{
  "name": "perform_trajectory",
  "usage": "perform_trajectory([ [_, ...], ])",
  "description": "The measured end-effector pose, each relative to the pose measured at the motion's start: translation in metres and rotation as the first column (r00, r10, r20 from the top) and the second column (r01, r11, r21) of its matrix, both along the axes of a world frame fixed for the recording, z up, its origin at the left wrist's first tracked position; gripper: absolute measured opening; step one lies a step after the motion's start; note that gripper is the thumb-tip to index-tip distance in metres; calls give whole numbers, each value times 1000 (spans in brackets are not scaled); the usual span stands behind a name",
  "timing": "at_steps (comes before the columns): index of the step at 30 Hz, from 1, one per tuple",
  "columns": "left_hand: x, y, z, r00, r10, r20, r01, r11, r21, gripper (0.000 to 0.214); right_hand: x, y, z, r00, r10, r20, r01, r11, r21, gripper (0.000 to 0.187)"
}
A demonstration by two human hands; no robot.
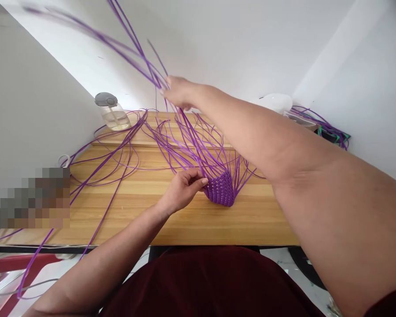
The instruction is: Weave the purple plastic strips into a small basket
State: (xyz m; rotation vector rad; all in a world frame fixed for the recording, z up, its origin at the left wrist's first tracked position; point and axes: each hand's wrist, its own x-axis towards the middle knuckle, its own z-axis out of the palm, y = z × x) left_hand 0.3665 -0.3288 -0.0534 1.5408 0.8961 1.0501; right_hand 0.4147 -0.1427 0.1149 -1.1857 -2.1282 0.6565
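A small woven purple piece (220, 190), its long loose strands fanning up and outward, rests on the wooden table. My left hand (186, 187) pinches the left upper edge of this weave between thumb and fingers. Up above the table's back, my right hand (180, 91) is closed round several purple strands (189, 130) that rise from the weave. Their free ends sweep to the upper left, blurred by motion. Other loose strands of the weave stick out to its right and behind it.
Long purple strands (110, 154) lie across the table's left side and hang over the front edge. A clear bottle with a grey lid (107, 100) stands at the back left. Behind my right arm are a white object (277, 102) and more purple strands (320, 116). Walls enclose the table (251, 224).
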Motion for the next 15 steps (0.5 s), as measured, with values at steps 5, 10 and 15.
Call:
perform_trajectory([
  [5, -4, 1, -4, 995, 23, 95, -11, 991, -132, 34, 54, -25, -32, 925, 20, 380, -58, 994, 88, 36],
  [10, -7, 4, -7, 981, 48, 189, -1, 970, -243, 40, 129, -81, -64, 902, -47, 429, -10, 992, 129, 42],
  [15, -5, 3, -8, 965, 105, 242, -29, 954, -300, 44, 185, -136, -104, 974, -52, 222, 55, 998, -7, 28],
])
